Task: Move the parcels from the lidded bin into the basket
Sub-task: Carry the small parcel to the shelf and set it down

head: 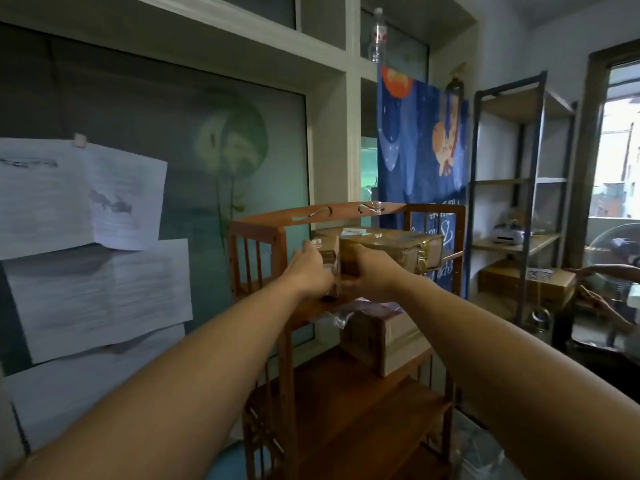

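Parcels: two brown cardboard ones show on the wooden shelf unit, none in any bin or basket that I can see from here.
Lower parcel: sits on the middle shelf, a crinkled clear plastic wrap at its top left corner.
Left hand: reaches to the top shelf, fingers stretched forward along the left side of a small dark box; whether they curl round it I cannot tell.
Right hand: reaches in beside the left, fingers wrapped on the near left corner of the upper parcel.
Upper parcel: lies on the top shelf, taped with shiny tape at its right end, a white label on its top.
Shelf surface: reddish-brown wood, slatted sides, a curved back rail with cut-out shapes.
Left wall: dark green glass panel with a pale flower print; sheets of white paper hang over it, pinned at the top.
Behind the shelf: blue cartoon-printed cloth hangs from the white window frame; a clear plastic bottle stands high up on the frame.
Right side: metal rack with wooden boards, a white device on one board and a cardboard box lower down.
Far right: bright doorway, and another person's hand near a fan.
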A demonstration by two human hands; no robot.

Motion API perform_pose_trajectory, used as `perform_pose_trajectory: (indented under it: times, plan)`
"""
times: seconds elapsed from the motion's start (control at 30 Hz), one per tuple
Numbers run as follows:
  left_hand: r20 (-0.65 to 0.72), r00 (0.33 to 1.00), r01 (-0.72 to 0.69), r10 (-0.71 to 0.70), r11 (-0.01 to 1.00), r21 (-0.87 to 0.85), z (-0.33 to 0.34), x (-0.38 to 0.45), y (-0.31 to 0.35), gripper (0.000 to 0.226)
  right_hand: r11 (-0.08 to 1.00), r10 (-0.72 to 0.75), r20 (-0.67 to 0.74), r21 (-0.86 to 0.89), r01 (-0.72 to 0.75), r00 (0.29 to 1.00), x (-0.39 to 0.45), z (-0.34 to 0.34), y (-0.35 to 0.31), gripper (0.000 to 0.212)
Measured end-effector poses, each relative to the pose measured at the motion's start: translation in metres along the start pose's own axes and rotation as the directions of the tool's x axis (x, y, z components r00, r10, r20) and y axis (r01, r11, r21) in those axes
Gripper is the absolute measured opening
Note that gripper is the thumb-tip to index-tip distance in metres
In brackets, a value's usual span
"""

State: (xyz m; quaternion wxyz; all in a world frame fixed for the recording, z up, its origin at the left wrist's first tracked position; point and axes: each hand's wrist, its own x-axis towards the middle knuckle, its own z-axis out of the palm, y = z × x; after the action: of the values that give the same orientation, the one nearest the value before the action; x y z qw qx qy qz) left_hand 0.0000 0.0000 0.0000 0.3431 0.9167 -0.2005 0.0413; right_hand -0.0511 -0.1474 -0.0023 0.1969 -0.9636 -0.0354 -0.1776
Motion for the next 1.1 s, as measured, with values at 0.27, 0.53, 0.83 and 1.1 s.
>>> perform_pose_trajectory:
  times: [0.27,0.53,0.83,1.1]
  plan:
    - [-0.083,0.967,0.223,-0.242,0.956,-0.190,0.023,0.046,-0.002,0.073,0.996,-0.015,0.016,0.093,0.013,1.000,0.051,0.019,0.032,0.046]
    - [-0.145,0.959,0.202,-0.244,0.946,-0.251,0.052,0.117,-0.054,0.046,0.980,-0.080,0.087,0.187,0.063,0.993,0.072,0.033,0.061,0.043]
    - [-0.206,0.955,0.150,-0.213,0.948,-0.282,0.055,0.053,-0.006,0.037,0.960,-0.137,0.073,0.256,0.114,0.988,0.072,0.039,0.072,0.044]
    - [-0.246,0.947,0.128,-0.206,0.945,-0.300,0.052,0.026,0.013,0.039,0.950,-0.178,0.063,0.273,0.154,0.982,0.058,0.031,0.070,0.046]
